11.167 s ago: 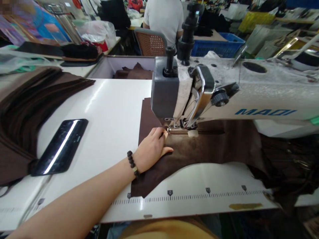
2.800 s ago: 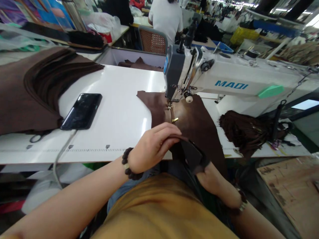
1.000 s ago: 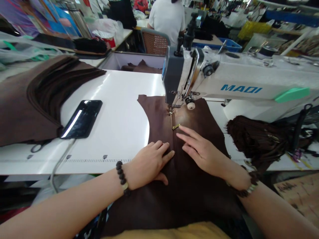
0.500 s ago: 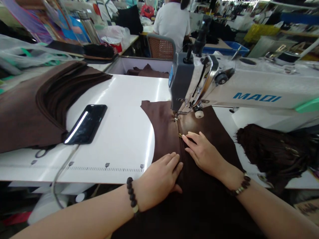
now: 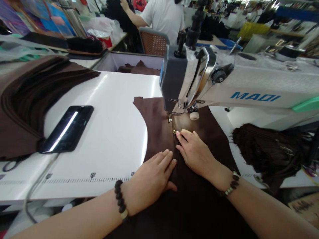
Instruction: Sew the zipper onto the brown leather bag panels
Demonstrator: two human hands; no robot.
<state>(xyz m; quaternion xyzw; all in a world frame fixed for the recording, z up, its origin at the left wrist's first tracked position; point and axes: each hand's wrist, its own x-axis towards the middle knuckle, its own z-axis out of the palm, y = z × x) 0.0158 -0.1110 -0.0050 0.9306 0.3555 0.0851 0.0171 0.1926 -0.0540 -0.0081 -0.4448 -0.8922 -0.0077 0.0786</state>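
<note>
A dark brown fabric panel (image 5: pixel 156 122) lies under the sewing machine's head (image 5: pixel 175 73), with a zipper running down its middle. The gold zipper slider (image 5: pixel 174 131) sits just in front of the presser foot (image 5: pixel 170 119). My left hand (image 5: pixel 152 177) rests flat on the panel left of the zipper, its fingers stretched out and the thumb apart. On the right of the zipper, my right hand (image 5: pixel 196 154) lies on the fabric with fingers extended. Its index fingertip is at the slider, and its thumb is apart from that finger. The panel's near part falls into dark shadow.
Stacked brown panels (image 5: pixel 22 99) and a phone (image 5: pixel 68 127) with a cable are on the left of the white table (image 5: pixel 112 132). A bundle of brown zippered pieces (image 5: pixel 269 149) lies at right. A person in a white shirt (image 5: pixel 163 16) sits beyond a chair (image 5: pixel 154 41).
The view has shifted, so table things appear further left. My hands keep nearly the same place on the panel. The seated person's arm has come into view, reaching left.
</note>
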